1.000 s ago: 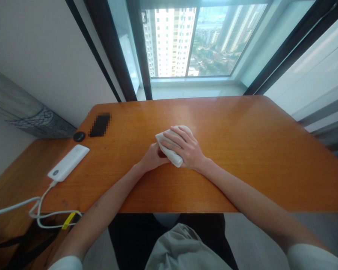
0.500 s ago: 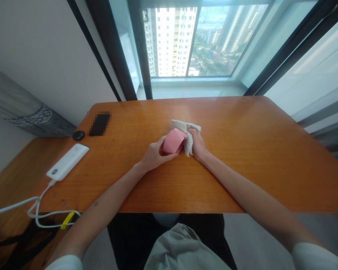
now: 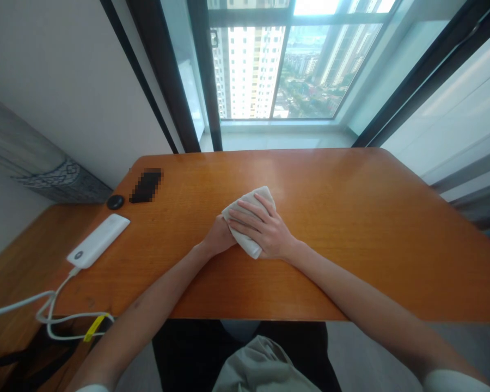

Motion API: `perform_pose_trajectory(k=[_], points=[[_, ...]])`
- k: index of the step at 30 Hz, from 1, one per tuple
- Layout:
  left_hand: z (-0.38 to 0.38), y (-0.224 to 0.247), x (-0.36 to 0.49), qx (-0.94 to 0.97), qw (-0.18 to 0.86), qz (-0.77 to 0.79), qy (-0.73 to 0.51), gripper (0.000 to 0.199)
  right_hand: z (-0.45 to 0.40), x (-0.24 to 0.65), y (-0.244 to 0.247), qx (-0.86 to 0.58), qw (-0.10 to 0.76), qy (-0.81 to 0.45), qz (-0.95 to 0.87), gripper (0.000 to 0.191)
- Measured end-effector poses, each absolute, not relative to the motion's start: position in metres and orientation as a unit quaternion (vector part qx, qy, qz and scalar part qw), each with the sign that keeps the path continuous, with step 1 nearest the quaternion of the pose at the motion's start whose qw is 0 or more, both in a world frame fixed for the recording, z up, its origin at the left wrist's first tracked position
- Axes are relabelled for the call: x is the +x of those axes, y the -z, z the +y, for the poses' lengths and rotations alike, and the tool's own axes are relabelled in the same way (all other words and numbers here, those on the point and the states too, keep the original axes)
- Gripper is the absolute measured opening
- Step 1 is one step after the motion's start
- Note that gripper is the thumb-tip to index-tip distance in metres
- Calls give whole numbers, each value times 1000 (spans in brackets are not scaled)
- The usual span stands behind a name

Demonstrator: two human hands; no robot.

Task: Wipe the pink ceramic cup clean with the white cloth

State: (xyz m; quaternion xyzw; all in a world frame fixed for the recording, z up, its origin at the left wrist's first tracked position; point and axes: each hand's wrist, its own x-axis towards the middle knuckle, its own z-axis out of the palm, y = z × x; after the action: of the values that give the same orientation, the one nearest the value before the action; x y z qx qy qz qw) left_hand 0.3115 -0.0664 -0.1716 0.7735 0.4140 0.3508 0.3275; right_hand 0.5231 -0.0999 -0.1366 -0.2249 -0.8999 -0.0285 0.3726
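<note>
Over the wooden table, a pale cloth (image 3: 253,246) lies draped across what my left hand (image 3: 219,235) is holding. My left fingers are curled and mostly covered by it. The pink faceted object seen in that hand in the earlier frame is hidden under the cloth. My right hand (image 3: 267,227) presses the cloth down from above, its fingers slightly spread and bent over it. Both hands are close together, near the table's middle.
On the table's left side are a white power bank (image 3: 98,240) with a white cable (image 3: 51,296), a small round black object (image 3: 115,202) and a blurred-out dark rectangle (image 3: 146,185). The wooden table (image 3: 351,234) reaches back to the window (image 3: 286,71).
My right hand has moved the cloth from the pink object's right side to over its top, covering it. My left hand has shifted slightly down and left. The view has tilted up a little.
</note>
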Motion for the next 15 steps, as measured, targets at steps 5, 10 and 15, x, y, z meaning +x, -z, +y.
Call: perform_pose_trajectory(k=[5, 10, 15], points=[[-75, 160, 313, 766, 360, 403, -347, 32, -93, 527, 134, -301, 422, -13, -855, 52], [-80, 149, 316, 769, 331, 400, -373, 59, -86, 521, 141, -375, 558, -191, -715, 46], [-78, 154, 314, 777, 330, 395, -363, 68, -74, 516, 161, -493, 641, -364, -461, 42]])
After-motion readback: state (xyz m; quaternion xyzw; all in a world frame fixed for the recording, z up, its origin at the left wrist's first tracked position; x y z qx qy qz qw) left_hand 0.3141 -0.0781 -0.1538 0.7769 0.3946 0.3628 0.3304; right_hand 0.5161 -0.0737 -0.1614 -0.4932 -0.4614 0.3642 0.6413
